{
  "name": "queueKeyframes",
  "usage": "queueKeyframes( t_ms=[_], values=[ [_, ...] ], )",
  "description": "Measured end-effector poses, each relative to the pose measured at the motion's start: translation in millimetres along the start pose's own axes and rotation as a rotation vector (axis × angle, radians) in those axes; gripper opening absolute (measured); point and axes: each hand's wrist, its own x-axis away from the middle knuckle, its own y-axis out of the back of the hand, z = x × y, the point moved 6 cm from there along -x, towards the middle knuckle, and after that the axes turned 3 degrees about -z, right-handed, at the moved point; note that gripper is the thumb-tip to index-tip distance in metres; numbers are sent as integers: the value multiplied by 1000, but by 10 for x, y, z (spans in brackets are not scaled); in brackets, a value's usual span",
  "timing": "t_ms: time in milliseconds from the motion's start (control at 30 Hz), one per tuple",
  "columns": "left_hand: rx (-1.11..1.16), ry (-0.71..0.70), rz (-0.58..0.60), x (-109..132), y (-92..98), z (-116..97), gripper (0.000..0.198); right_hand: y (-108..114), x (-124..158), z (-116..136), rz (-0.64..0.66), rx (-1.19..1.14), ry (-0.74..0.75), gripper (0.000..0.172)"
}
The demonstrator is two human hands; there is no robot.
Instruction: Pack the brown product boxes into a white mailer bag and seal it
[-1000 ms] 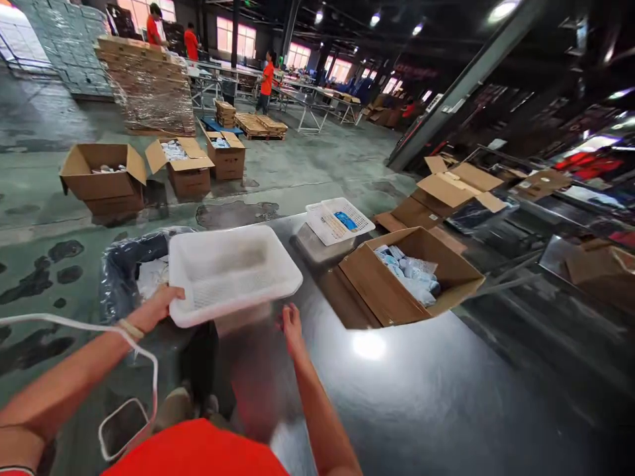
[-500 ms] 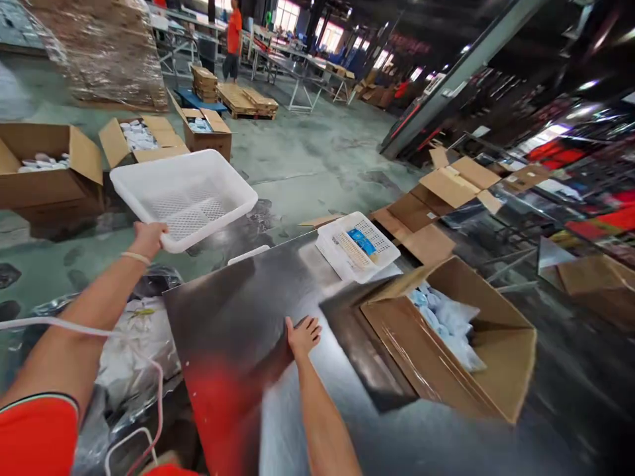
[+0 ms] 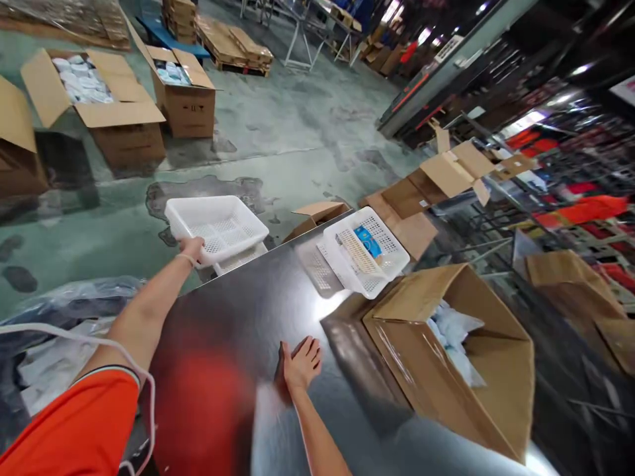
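Note:
My left hand (image 3: 192, 250) grips the near rim of a white plastic basket (image 3: 231, 225), held past the table's far left edge. Nothing shows inside this basket. Just below it, partly hidden, is another white basket (image 3: 241, 259). My right hand (image 3: 301, 363) rests on the shiny metal table (image 3: 238, 311), fingers spread, with nothing in it. To its upper right stands a white basket (image 3: 347, 271) holding a blue packet (image 3: 368, 240) and a cream ridged piece. Right of that hand is an open cardboard box (image 3: 411, 357) with pale bagged items (image 3: 456, 334) inside.
Open cartons (image 3: 129, 135) of pale packets stand on the floor at upper left. A clear plastic bag (image 3: 64, 344) of white items lies beside the table's left side. Wooden pallets (image 3: 235, 46) and a slanted-looking pillar (image 3: 421, 92) are farther off. A white cord (image 3: 99, 340) crosses my left arm.
My left hand has carried the white basket rightward and down, over the other basket beside the table. My right hand stays on the tabletop. My view has tipped downward.

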Motion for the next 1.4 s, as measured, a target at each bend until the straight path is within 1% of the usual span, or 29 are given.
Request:
queueKeyframes(
  t_ms=[33,67,133,200,233,300,367,433,500,533,567,600,633,667,700,767,800,833,867,900,933,967,1033,1100,1167,1200,1233,1300,1400],
  values=[
    [-5,29,34,32,-150,37,71,-9,8,-21,9,16,-5,111],
    [-13,48,80,69,-286,74,63,-16,14,-34,22,34,-10,111],
    [-37,38,180,137,-485,128,42,-17,17,-34,44,71,-17,112],
    [-81,-9,254,187,-571,150,30,-9,8,-4,58,96,-14,115],
    [-113,-39,270,212,-576,149,28,-6,4,16,62,101,-11,116],
    [-191,-110,263,306,-548,134,28,-5,10,45,67,97,-10,115],
    [-270,-218,253,527,-540,128,38,-14,50,50,71,97,-14,113],
    [-325,-371,277,897,-595,181,57,-28,111,48,79,128,-19,111],
    [-393,-550,351,1332,-693,329,80,-33,117,93,105,175,-18,110],
    [-453,-634,401,1525,-745,436,99,-30,63,160,136,185,0,108],
    [-626,-749,449,1687,-807,555,119,-8,-52,265,163,180,32,105],
    [-787,-818,498,1787,-858,686,139,46,-237,403,178,164,72,101],
    [-920,-843,522,1821,-888,800,152,132,-489,576,188,132,135,96],
    [-1024,-862,530,1814,-910,878,161,289,-809,748,124,107,171,90],
    [-1094,-863,527,1779,-924,924,166,481,-1167,907,42,94,183,84],
    [-1159,-865,497,1693,-946,938,168,861,-1881,1186,-76,58,198,74],
    [-1175,-868,481,1660,-954,930,168,1006,-2187,1282,-85,29,185,69],
    [-1189,-868,467,1637,-959,924,168,1103,-2432,1342,-61,2,152,65],
    [-1200,-865,456,1623,-962,924,167,1164,-2597,1384,-37,-19,132,60],
    [-1208,-860,451,1617,-963,929,167,1185,-2679,1401,-4,-35,107,54],
    [-1213,-855,447,1617,-960,935,167,1178,-2678,1401,21,-45,88,47],
    [-1215,-852,444,1621,-955,939,166,1152,-2602,1391,37,-53,78,43],
    [-1210,-851,438,1641,-934,926,163,1069,-2275,1353,56,-69,63,39],
    [-1189,-846,438,1678,-897,877,159,982,-1804,1335,79,-66,79,35],
    [-1118,-827,446,1729,-838,787,153,911,-1281,1328,131,-49,104,27],
    [-1051,-808,457,1757,-800,731,149,890,-1018,1321,158,-49,114,26],
    [-942,-783,470,1782,-755,667,143,878,-760,1312,186,-50,126,29],
    [-674,-727,483,1806,-642,536,128,874,-271,1279,242,-10,161,34],
    [-381,-640,456,1757,-449,425,105,906,348,1226,325,170,292,29]
  ],
)
